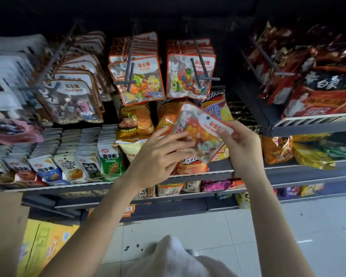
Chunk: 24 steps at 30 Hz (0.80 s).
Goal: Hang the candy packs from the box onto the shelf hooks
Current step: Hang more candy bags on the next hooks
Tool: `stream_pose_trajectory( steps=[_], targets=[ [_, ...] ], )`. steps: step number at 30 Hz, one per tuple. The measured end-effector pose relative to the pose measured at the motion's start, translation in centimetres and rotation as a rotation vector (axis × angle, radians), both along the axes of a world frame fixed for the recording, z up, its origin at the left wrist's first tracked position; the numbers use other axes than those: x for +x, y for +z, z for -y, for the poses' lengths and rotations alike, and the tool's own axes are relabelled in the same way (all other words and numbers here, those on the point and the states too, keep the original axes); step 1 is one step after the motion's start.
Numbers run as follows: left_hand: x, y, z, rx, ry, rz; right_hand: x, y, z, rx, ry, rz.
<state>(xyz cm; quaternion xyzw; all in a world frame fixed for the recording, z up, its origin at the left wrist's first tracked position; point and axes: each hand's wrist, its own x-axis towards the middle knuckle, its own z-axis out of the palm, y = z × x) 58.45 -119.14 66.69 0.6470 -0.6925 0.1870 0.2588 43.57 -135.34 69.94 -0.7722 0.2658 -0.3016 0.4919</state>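
Shelves [198, 174] are being crowded by snacks above floor tiles [248, 226] | candy pack [198, 132] is being pinched by right hand [242, 144], steadied by left hand [158, 154] with straight fingers | box [4, 232] is being cropped at left

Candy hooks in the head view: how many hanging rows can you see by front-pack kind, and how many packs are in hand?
Stone candy row: 1
Sugar candy row: 1
Colour bean row: 1
Colour bean pack in hand: 1
Total: 3 rows, 1 pack in hand
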Motion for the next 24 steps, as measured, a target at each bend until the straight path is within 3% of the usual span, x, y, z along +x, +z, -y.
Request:
stream_pose_trajectory(
  steps=[3,5,8,11,15,24],
  targets=[
    [0.4,0.5,-0.2,-0.188,0.139,-0.162,0.7,0.8,0.9,-0.248,0.085,-0.014],
    [0.3,2.0,0.2,-0.296,0.255,-0.450,1.5,1.7,1.0,-0.266,0.121,0.036],
    [0.1,4.3,1.6,-0.265,0.268,-0.970,3.3,2.9,1.2,-0.128,0.089,0.136],
    [0.2,5.6,3.3,-0.268,0.271,-1.201,4.9,3.4,1.9,0.021,-0.013,0.180],
    [0.6,5.8,4.8,-0.342,0.264,-1.280,6.5,3.5,2.7,0.054,-0.073,0.134],
    [1.2,3.4,5.3,-0.368,0.252,-1.019,6.8,3.1,3.4,0.023,-0.065,0.109]
  ],
)
